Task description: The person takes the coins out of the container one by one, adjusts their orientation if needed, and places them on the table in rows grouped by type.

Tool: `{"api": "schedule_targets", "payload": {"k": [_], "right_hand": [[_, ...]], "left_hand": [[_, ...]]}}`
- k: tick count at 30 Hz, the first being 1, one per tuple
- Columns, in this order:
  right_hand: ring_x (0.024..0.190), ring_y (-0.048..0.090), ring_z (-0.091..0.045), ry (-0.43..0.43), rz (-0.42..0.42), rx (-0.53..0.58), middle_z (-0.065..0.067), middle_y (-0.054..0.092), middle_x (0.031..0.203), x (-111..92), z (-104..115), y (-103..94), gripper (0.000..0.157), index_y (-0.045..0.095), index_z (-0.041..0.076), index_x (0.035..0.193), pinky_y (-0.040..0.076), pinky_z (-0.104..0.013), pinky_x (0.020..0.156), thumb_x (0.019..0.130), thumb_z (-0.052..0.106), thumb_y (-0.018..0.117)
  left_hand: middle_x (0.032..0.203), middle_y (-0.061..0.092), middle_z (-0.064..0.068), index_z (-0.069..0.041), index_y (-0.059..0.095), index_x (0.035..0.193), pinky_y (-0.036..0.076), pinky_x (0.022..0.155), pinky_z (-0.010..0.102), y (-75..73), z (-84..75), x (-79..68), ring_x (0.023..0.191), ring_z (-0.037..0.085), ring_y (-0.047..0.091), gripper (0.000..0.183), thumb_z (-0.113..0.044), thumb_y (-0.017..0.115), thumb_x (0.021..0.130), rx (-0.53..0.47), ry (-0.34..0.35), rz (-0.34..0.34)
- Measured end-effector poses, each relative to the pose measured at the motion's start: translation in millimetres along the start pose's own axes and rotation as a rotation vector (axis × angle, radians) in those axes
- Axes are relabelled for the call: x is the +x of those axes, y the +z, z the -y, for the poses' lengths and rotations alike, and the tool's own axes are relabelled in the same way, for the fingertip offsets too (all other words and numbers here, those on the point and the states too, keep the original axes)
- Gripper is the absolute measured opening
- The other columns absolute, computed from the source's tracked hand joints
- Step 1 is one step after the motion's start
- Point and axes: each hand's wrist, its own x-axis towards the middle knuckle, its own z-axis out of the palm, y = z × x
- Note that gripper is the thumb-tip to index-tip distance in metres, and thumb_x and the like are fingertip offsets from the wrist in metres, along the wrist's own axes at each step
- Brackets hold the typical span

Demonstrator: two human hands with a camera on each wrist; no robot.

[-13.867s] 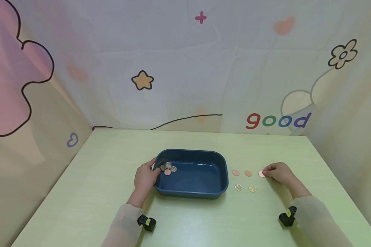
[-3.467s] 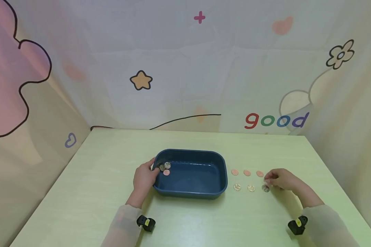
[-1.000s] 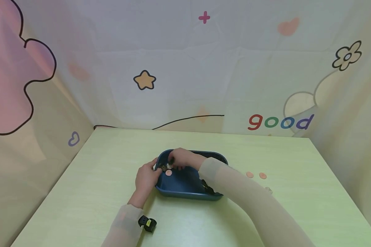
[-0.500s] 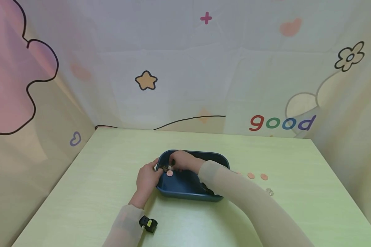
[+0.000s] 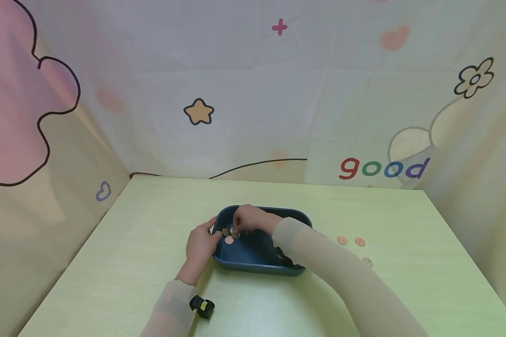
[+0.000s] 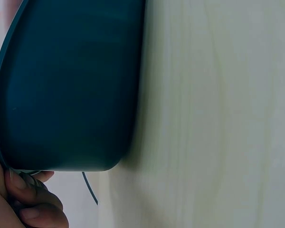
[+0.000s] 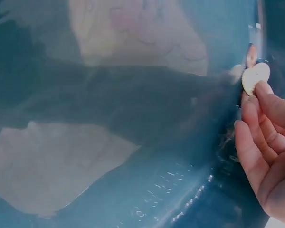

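A dark blue rectangular tray [image 5: 253, 267] stands on the table, and my left hand [image 5: 200, 245] grips its left rim, thumb inside and fingers outside. In the left wrist view, curled fingers [image 6: 35, 199] show beside the tray's outer wall [image 6: 71, 95]. My right hand [image 5: 250, 218] reaches into the tray's left end. It pinches a pale shiny coin [image 7: 255, 77] between thumb and fingertips, with a copper-coloured coin [image 7: 251, 56] just beyond. Beside the fingertips in the head view lie a silvery coin [image 5: 225, 232] and a copper-coloured coin [image 5: 229, 240]. My right forearm hides part of the tray.
Right of the tray, copper-coloured coins [image 5: 342, 240] lie in a row on the pale table [image 5: 143, 262], with a silvery coin [image 5: 367, 262] in front of them. My right sleeve [image 5: 341, 267] covers other coins there. A printed cloth [image 5: 253, 93] encloses the back and sides.
A third silvery coin has joined the front row since the oldest frame. My right hand has since moved left from the rows into the tray and now pinches a coin. My left hand stays put.
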Motion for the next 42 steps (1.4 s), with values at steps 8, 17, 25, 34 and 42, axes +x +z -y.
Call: {"api": "schedule_targets", "payload": {"k": [8, 17, 25, 34, 42], "right_hand": [[0.065, 0.065, -0.01, 0.004, 0.061, 0.131, -0.006, 0.071, 0.081, -8, -2, -16.6, 0.017, 0.074, 0.003, 0.086, 0.056, -0.023, 0.062, 0.097, 0.011, 0.065], [0.068, 0.063, -0.009, 0.011, 0.059, 0.251, -0.002, 0.067, 0.078, -34, -5, -43.5, 0.015, 0.074, 0.003, 0.092, 0.059, -0.025, 0.07, 0.098, 0.014, 0.066], [0.066, 0.062, -0.011, 0.024, 0.019, 0.298, 0.0, 0.065, 0.076, -78, -19, -66.5, 0.014, 0.071, 0.003, 0.091, 0.058, -0.023, 0.068, 0.098, 0.015, 0.067], [0.067, 0.055, -0.013, 0.086, -0.02, 0.306, -0.003, 0.062, 0.078, -133, -55, -85.6, 0.012, 0.069, 0.002, 0.094, 0.05, -0.027, 0.069, 0.098, 0.014, 0.066], [0.074, 0.054, -0.015, 0.118, -0.07, 0.373, 0.002, 0.061, 0.082, -189, -98, -79.8, 0.015, 0.068, 0.0, 0.098, 0.049, -0.027, 0.072, 0.099, 0.014, 0.064]], "left_hand": [[0.062, 0.038, -0.002, -0.007, 0.062, 0.141, 0.025, 0.051, 0.025, 0.4, 1.2, 2.1, 0.055, 0.014, 0.036, 0.056, -0.012, 0.059, 0.085, 0.005, -0.006, 0.008], [0.062, 0.038, -0.002, -0.006, 0.063, 0.139, 0.025, 0.05, 0.024, 0.8, -1.4, -1.5, 0.054, 0.013, 0.036, 0.054, -0.011, 0.06, 0.086, 0.002, -0.008, -0.017], [0.063, 0.039, -0.001, -0.008, 0.063, 0.141, 0.025, 0.051, 0.025, 1.0, -2.8, -1.6, 0.055, 0.014, 0.037, 0.054, -0.011, 0.06, 0.087, -0.003, -0.026, -0.009], [0.063, 0.039, -0.001, -0.008, 0.062, 0.141, 0.025, 0.051, 0.025, -1.5, -1.5, -0.4, 0.055, 0.014, 0.037, 0.054, -0.011, 0.059, 0.087, -0.006, -0.023, -0.002], [0.058, 0.036, -0.003, -0.004, 0.062, 0.14, 0.025, 0.049, 0.023, -1.9, -2.5, -3.7, 0.051, 0.012, 0.035, 0.053, -0.011, 0.058, 0.087, -0.04, 0.002, -0.007]]}}
